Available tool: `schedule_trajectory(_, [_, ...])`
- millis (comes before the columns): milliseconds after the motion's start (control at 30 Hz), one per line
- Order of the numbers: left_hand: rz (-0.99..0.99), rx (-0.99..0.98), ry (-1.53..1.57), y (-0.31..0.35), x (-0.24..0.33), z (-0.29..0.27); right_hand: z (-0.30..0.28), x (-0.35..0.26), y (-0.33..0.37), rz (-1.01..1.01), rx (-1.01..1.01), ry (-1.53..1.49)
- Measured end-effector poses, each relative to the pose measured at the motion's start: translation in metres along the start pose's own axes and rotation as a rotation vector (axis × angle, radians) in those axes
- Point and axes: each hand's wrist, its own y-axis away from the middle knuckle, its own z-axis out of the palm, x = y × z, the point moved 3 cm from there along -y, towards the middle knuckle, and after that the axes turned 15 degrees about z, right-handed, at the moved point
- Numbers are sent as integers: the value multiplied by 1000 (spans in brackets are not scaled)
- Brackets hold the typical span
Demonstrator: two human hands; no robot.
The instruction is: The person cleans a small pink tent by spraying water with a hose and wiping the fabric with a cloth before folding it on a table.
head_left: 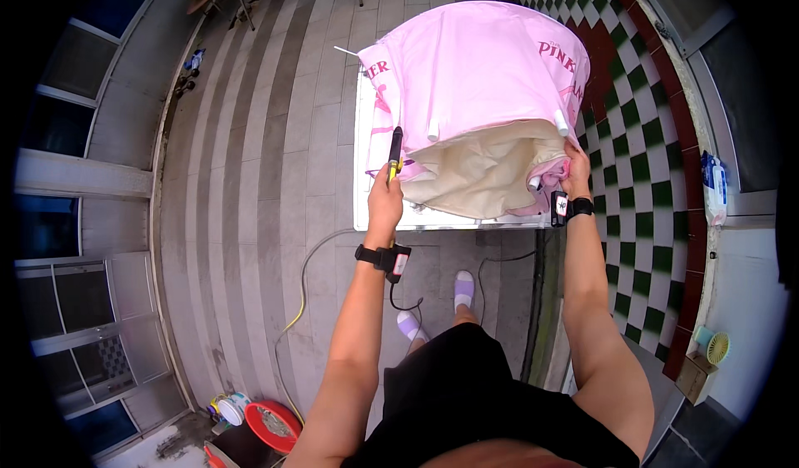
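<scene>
A large pink fabric container (478,73) with dark pink print lies on its side on a white table (364,193). Its mouth faces me and shows a creased beige lining (478,164). White rod-like pieces (433,129) stick out around the rim. My left hand (385,202) is closed round a slim black-and-yellow wand (394,148), whose black end points away from me beside the opening's left edge. At the right side of the mouth, my right hand (576,173) grips the bunched pink fabric rim, its fingertips partly hidden by the cloth.
A hose (304,289) runs from the table's near left corner along the tiled floor towards a red basin (273,425). Green-and-white checkered tiles (632,185) line the right side. A wipes pack (713,187) and a small fan (717,348) are by the right wall.
</scene>
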Motion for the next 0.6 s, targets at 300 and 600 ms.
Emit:
schedule_trajectory(300, [-13,-244,117,24,56,27,-145,65,-28,134,785,1383])
schedule_trajectory(600, [-81,-311,-121,16,33,20,-110,61,-32,124,617,1616])
